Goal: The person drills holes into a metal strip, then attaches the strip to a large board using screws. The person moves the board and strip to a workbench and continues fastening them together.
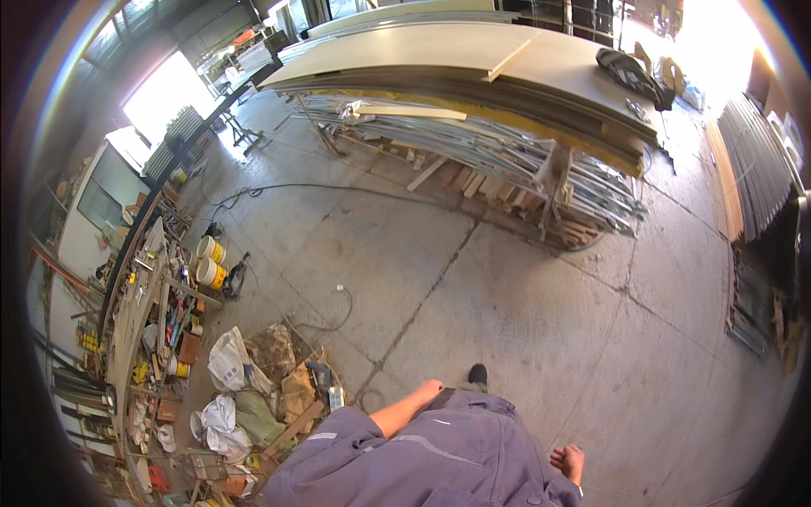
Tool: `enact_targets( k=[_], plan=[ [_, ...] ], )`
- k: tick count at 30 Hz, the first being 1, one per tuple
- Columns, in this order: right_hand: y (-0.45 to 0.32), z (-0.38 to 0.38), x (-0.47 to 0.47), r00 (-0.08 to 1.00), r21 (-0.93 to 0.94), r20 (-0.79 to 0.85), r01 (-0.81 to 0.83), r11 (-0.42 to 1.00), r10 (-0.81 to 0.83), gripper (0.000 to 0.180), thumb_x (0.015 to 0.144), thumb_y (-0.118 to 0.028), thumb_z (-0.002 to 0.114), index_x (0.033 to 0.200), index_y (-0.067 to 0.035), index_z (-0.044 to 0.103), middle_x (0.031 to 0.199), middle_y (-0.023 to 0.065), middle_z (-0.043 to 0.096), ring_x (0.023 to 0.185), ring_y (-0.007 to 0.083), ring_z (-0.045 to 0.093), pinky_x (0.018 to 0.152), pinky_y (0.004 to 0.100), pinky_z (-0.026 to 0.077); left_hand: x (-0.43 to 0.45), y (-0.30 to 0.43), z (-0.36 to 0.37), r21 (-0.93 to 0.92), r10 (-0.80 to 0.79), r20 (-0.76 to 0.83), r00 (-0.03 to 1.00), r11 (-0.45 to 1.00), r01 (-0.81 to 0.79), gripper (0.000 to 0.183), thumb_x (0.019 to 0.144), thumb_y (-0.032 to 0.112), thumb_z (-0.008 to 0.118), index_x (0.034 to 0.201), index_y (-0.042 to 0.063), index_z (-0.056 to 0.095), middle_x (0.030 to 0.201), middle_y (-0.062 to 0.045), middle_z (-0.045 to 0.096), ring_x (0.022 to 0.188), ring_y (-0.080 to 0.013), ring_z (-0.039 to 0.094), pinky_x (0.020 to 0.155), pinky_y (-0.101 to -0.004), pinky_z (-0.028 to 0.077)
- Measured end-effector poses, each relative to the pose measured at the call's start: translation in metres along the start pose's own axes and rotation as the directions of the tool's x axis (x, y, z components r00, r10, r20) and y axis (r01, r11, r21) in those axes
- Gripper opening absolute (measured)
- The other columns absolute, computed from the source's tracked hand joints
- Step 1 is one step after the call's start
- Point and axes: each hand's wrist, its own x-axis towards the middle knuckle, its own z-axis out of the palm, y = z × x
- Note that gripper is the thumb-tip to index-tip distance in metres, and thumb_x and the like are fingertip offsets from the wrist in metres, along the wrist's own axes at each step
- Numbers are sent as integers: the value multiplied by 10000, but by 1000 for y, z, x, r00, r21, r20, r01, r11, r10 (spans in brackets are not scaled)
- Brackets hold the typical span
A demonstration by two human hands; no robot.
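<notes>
My left hand (432,388) is at the front of my waist, beside the grey-purple work jacket (443,443). Its fingers are mostly hidden, so what they do is unclear. Lower right, my right hand (569,461) hangs apart from the jacket with its fingers curled in and no object visible in it. One dark shoe (478,374) shows on the concrete floor (538,304) ahead of me. Left of my arm, a grey power tool (320,376) rests by a heap of sacks, such as a white woven sack (227,360) and a green sack (256,418).
Ahead stands a rack of large flat boards (405,51), with metal profiles (443,133) and timber offcuts (488,184) below. A cluttered workbench (136,304) and buckets (211,272) line the left. A black cable (329,186) crosses the floor. Corrugated sheets (757,165) lean at right.
</notes>
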Motion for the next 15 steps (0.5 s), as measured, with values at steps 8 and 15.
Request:
enact_targets(
  k=[8,15],
  plan=[
    [-46,101,106,793,-538,385,609,583,-473,258,911,-130,580,1072,-1,734,864,177,736,711,227,704,580,346,529,97,35,-137,-9,-3,-106,994,1000,2,380,929,364,634,1106,55,768,1103,-227,739,1043,-434,698,906,-501,559],
    [-262,222,91,969,-455,232,182,872,-81,176,877,-99,567,825,23,683,744,125,669,632,224,655,580,349,534,161,53,-168,-65,-41,-189,981,997,29,378,928,362,614,1073,55,780,1080,-237,740,1012,-427,708,894,-513,558]
  ],
)
